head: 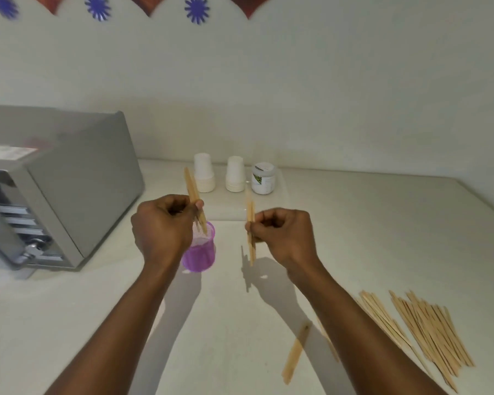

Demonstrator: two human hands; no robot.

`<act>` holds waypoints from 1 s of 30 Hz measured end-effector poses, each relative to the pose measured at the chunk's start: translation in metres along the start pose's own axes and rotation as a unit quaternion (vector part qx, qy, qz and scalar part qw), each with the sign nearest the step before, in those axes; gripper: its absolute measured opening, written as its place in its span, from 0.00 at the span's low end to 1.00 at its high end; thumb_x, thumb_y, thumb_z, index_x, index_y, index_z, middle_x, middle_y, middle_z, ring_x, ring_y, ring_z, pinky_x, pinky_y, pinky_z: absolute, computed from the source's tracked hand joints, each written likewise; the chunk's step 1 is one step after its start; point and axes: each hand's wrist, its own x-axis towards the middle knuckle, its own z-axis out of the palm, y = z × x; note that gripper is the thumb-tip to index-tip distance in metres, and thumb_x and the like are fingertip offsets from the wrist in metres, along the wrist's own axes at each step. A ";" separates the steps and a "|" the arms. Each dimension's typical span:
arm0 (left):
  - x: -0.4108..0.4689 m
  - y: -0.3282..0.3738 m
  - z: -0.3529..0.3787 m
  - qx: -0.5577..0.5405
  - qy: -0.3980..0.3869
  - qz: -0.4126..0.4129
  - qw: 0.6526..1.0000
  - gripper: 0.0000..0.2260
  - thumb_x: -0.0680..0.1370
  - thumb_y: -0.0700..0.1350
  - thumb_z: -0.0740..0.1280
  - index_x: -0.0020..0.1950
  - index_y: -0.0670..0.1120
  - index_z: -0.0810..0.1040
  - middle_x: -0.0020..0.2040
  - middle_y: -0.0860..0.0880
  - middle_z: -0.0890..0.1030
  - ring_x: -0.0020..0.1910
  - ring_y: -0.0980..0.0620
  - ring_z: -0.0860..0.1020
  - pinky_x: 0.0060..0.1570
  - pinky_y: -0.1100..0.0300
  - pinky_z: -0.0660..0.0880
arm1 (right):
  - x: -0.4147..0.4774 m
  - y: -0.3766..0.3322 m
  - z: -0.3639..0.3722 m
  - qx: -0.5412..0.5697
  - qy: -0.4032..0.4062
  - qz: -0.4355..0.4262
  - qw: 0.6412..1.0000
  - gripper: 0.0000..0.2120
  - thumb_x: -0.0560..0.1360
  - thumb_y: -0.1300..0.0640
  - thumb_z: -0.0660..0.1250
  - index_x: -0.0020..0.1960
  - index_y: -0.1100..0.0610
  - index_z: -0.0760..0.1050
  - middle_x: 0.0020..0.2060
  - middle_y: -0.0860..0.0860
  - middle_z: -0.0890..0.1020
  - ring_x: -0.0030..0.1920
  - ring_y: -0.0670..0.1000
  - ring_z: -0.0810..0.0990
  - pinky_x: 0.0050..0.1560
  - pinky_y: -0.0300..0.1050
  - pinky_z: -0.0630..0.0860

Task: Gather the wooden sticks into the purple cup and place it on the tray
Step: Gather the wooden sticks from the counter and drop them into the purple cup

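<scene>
The purple cup [199,250] stands upright on the white counter, just right of my left hand [163,226]. That hand is closed on a few wooden sticks [193,195], their lower ends dipping into the cup's mouth. My right hand [283,235] grips another small bunch of sticks [251,232], held nearly upright above the counter to the right of the cup. A large pile of sticks [419,334] lies at the lower right, and one loose stick [295,352] lies nearer me. A pale translucent tray [280,206] sits behind the cup.
A grey toaster oven [54,192] fills the left side of the counter. Two stacks of white paper cups [204,175] [235,178] and a white jar [263,178] stand on the tray's far side. The wall rises right behind them.
</scene>
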 end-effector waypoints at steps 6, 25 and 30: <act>0.027 -0.019 0.005 0.064 0.064 -0.014 0.996 0.09 0.74 0.53 0.80 0.51 0.51 0.90 0.42 0.51 0.89 0.43 0.48 0.86 0.47 0.52 0.80 | 0.054 -0.010 0.071 0.021 0.009 -0.052 0.998 0.06 0.70 0.65 0.81 0.41 0.58 0.85 0.34 0.54 0.87 0.39 0.57 0.89 0.50 0.56 0.87; 0.011 -0.076 0.035 0.200 0.098 -0.045 0.974 0.07 0.73 0.52 0.81 0.47 0.50 0.89 0.56 0.46 0.85 0.62 0.41 0.71 0.57 0.47 0.63 | 0.066 0.059 0.119 -0.086 0.004 -0.138 0.987 0.07 0.72 0.61 0.81 0.48 0.60 0.87 0.41 0.51 0.89 0.39 0.47 0.87 0.45 0.41 0.85; 0.008 -0.072 0.033 0.221 0.098 -0.042 0.969 0.10 0.73 0.51 0.80 0.52 0.49 0.88 0.60 0.44 0.81 0.64 0.38 0.71 0.61 0.44 0.66 | 0.059 0.058 0.117 -0.085 0.027 -0.145 0.985 0.05 0.74 0.64 0.78 0.50 0.61 0.88 0.44 0.53 0.90 0.43 0.50 0.88 0.51 0.49 0.86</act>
